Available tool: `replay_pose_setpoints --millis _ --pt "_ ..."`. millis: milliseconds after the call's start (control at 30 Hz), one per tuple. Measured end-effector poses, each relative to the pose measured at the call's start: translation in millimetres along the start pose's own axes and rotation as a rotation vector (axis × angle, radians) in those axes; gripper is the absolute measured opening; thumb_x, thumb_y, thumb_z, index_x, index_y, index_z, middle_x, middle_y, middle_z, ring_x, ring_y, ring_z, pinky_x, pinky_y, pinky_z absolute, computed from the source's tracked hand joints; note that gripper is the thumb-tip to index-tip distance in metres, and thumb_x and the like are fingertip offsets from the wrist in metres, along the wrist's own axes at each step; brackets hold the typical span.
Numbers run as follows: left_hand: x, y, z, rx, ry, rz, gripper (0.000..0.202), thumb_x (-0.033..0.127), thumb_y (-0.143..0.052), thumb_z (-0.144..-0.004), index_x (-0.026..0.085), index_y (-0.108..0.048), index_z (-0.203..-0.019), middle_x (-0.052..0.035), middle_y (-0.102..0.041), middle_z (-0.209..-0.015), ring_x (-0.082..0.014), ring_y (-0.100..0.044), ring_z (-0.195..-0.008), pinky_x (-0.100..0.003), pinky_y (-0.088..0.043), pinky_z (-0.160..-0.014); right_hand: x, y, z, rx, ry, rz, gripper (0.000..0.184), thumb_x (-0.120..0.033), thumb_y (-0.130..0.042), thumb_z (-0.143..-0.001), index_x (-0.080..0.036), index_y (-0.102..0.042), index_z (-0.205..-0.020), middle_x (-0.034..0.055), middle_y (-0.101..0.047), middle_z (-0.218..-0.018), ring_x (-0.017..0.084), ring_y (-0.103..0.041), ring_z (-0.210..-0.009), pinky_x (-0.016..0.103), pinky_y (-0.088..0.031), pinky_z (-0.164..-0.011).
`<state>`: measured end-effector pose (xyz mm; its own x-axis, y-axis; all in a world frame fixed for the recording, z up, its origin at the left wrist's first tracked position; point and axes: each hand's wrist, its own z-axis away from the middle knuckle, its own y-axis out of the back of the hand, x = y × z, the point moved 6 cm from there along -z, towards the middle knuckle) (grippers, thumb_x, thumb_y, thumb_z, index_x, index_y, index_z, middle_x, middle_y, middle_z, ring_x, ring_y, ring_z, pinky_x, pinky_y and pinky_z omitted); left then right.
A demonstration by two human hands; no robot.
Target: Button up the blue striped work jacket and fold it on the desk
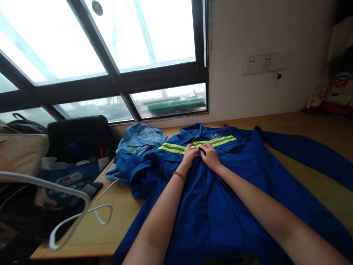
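A blue work shirt with yellow-green reflective stripes lies spread face up on a wooden table, its collar toward the window. Both hands meet at the shirt's chest, on the front placket just below the stripes. My left hand, with a bead bracelet at the wrist, pinches the left edge of the placket. My right hand pinches the cloth right beside it, fingers curled. One sleeve stretches out to the right.
A crumpled lighter blue garment lies left of the shirt. A white clothes hanger and a dark phone sit at the table's left edge. Bags stand at the left under the window. Wall sockets are on the far wall.
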<state>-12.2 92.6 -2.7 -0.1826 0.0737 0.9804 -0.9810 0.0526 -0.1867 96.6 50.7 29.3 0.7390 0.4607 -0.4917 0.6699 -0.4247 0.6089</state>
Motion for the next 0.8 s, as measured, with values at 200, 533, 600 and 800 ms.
replay_pose_setpoints --millis 200,533,600,800 --pt "1.4 -3.7 1.8 -0.037 -0.063 -0.043 0.048 0.004 -0.061 -0.056 0.013 -0.043 -0.1 0.0038 -0.055 -0.058 -0.0067 -0.051 -0.047 -0.017 -0.041 -0.048 8.6 -5.0 -0.9 -0.013 -0.048 0.002 0.028 -0.017 -0.044 -0.079 -0.017 -0.06 -0.101 0.0088 -0.054 -0.096 0.019 -0.05 -0.089 0.03 -0.04 -0.081" --pt "3.1 1.6 -14.5 -0.151 -0.291 -0.272 0.044 0.022 -0.066 -0.063 0.014 -0.048 -0.101 0.0038 -0.055 -0.056 -0.0098 -0.055 -0.053 -0.018 -0.043 -0.051 0.0 -2.1 5.2 -0.095 -0.102 0.105 0.033 -0.026 -0.054 -0.072 -0.012 -0.056 -0.102 0.0104 -0.056 -0.096 0.021 -0.047 -0.093 0.03 -0.037 -0.084" --pt "3.8 0.2 -19.9 -0.168 -0.287 -0.282 0.045 0.021 -0.066 -0.062 0.014 -0.048 -0.103 0.0042 -0.055 -0.056 -0.0101 -0.056 -0.053 -0.019 -0.044 -0.052 -2.6 -1.6 8.7 -0.115 -0.134 0.143 0.034 -0.025 -0.054 -0.071 -0.012 -0.056 -0.103 0.0106 -0.056 -0.095 0.021 -0.047 -0.093 0.03 -0.037 -0.083" --pt "7.9 -3.3 -35.3 -0.169 -0.274 -0.301 0.047 0.013 -0.065 -0.057 0.013 -0.05 -0.102 0.0078 -0.048 -0.048 -0.0077 -0.05 -0.045 -0.018 -0.044 -0.049 -2.1 3.2 25.9 -0.218 -0.248 0.159 0.022 -0.019 -0.05 -0.071 -0.016 -0.062 -0.089 0.0061 -0.061 -0.081 0.018 -0.051 -0.082 0.025 -0.038 -0.074"
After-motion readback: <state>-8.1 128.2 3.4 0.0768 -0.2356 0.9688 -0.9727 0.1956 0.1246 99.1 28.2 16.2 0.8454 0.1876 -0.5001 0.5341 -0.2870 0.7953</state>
